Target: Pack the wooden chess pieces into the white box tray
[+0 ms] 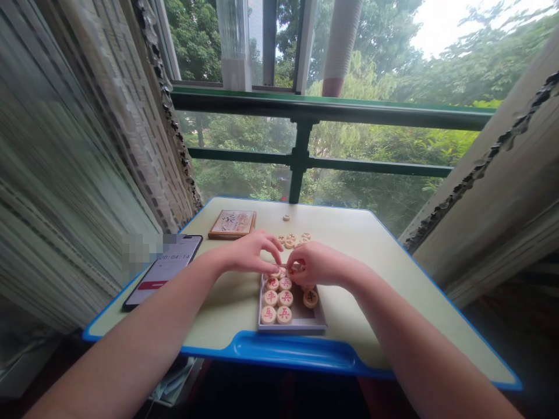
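Observation:
An open box [292, 329] holds several round wooden Chinese chess pieces. Two columns with red characters fill its left side, among them a red-marked piece [268, 315] in the near corner. A black-marked piece [310, 299] lies at the right side. My left hand [255, 251] is over the far left corner, thumb and fingers apart, its thumb tip touching or just above the pieces. Above the far end, my right hand [318, 265] pinches a chess piece, mostly hidden by the fingers. Just beyond the hands, several loose pieces [290, 241] lie on the table.
The pale table [367, 326] has a raised blue edge and a blue front trough [297, 350]. A phone [163, 270] showing a timer lies at left, near a decorated box lid [232, 224]. One piece [286, 217] lies farther back. Curtains flank the railed window.

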Demonstrator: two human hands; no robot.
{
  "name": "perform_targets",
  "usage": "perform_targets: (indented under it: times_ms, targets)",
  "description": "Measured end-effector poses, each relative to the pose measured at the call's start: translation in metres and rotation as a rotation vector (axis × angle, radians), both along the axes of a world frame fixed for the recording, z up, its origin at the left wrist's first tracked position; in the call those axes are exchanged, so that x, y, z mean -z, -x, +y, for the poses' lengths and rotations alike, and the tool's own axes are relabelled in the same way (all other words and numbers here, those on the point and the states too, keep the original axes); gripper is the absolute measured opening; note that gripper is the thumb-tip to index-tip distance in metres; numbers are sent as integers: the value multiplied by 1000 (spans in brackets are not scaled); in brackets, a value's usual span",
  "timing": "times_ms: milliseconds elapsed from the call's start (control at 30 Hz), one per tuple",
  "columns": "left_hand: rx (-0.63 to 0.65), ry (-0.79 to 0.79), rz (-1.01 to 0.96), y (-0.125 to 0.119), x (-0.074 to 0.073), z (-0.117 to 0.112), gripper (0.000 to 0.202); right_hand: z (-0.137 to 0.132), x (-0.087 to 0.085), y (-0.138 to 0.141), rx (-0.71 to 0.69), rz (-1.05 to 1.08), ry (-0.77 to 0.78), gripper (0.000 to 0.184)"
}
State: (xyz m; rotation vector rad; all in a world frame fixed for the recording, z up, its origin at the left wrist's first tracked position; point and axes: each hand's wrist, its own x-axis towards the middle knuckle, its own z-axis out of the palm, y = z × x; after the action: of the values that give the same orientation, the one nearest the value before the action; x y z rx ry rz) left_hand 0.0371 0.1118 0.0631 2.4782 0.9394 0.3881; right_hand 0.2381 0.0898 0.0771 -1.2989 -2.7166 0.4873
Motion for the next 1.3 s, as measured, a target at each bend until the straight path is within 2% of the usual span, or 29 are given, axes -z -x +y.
perform_targets:
  times_ms: [233,633,900,1200,1300]
  targets:
    - [34,4,18,0,4,5,13,1,3,6,-24,74,-56,17]
    - [38,30,46,4,-1,5,11,7,1,3,-57,77,68,24]
    - [42,-5,60,3,-4,3,14,3,-7,-1,-59,34,4,19]
    - [73,-6,50,2,-1,3,15,6,5,1,-90,87,-63,13]
    - [69,0,55,3,-1,2,15,5,4,0,-73,106,-65,14]
